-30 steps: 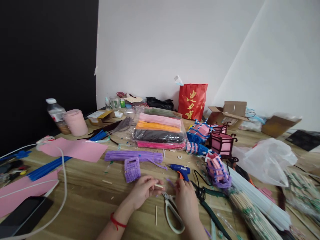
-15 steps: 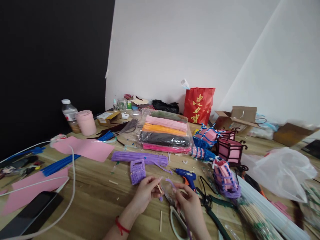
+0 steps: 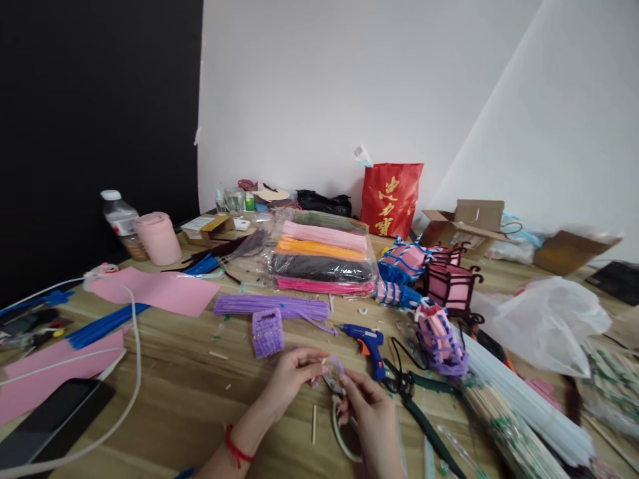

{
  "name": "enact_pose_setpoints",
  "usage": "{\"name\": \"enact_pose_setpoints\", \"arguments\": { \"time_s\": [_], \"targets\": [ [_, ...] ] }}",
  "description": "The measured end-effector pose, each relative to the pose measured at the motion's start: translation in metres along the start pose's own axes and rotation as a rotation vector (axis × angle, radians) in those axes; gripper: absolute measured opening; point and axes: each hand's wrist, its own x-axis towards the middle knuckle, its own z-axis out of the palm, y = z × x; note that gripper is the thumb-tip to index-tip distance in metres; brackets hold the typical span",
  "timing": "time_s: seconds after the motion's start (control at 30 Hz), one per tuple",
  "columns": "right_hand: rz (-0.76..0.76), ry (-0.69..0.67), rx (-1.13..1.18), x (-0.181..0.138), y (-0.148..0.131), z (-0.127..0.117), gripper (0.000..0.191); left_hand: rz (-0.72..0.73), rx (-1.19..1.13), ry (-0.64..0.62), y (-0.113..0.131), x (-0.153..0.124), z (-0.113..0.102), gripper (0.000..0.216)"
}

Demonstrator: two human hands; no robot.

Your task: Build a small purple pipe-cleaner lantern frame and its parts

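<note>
at the lower centre of the frame, the left hand [image 3: 294,376] and the right hand [image 3: 367,406] face each other with fingers bent inward. a purple pipe cleaner [image 3: 335,361] curves between them. the left hand pinches it at thumb and forefinger, along with what looks like the pale end of a small stick; the fingers hide most of that grip. the right hand pinches the strip near its bend, and its lower fingers curl into the palm.

the pipe cleaner should be very light, soft on the outside and springy from a thin wire inside, so it will likely hold a bend. it is hardly slippery or fragile, though sharp kinks could mark it. the best hold is probably a fingertip pinch close to the bend, with the cut ends kept away from the skin.

just to the upper left of the hands sits a purple fuzzy block [image 3: 268,332], boxy and ridged, below a straight bundle of purple strips [image 3: 269,307]. scissors [image 3: 334,387] with smooth pale handles lie under the right hand. below the hands, 1 thin wooden stick [image 3: 314,424] lies on the grainy table [image 3: 249,426]. right of centre are a hard blue glue gun [image 3: 364,336] and dark green cutters [image 3: 432,432].
</note>
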Motion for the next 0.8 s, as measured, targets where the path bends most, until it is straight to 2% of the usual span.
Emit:
{"name": "enact_pose_setpoints", "arguments": {
  "time_s": [0.1,0.2,0.3,0.5,0.67,0.8],
  "targets": [
    [-0.044,0.024,-0.168,-0.004,0.0,0.001,0.046,0.018,0.008,0.002,0.001,-0.003,0.004,0.042],
    [-0.151,0.032,-0.289,-0.008,-0.002,0.001,0.041,0.019,0.019,0.015,-0.001,-0.002,0.005,0.035],
    [-0.198,0.02,-0.309,-0.01,-0.005,0.001,0.039,0.006,0.059,0.016,-0.004,-0.001,0.005,0.029],
    [-0.059,-0.08,-0.168,-0.013,-0.005,0.006,0.04,0.032,0.113,0.048,-0.005,-0.001,0.008,0.029],
    [0.026,-0.166,-0.144,-0.015,-0.004,0.009,0.047,0.152,0.272,0.189,-0.007,-0.002,0.009,0.027],
    [0.018,-0.167,-0.167,-0.014,-0.001,0.008,0.048,0.158,0.337,0.213,-0.012,-0.001,0.01,0.034]
  ]
}}
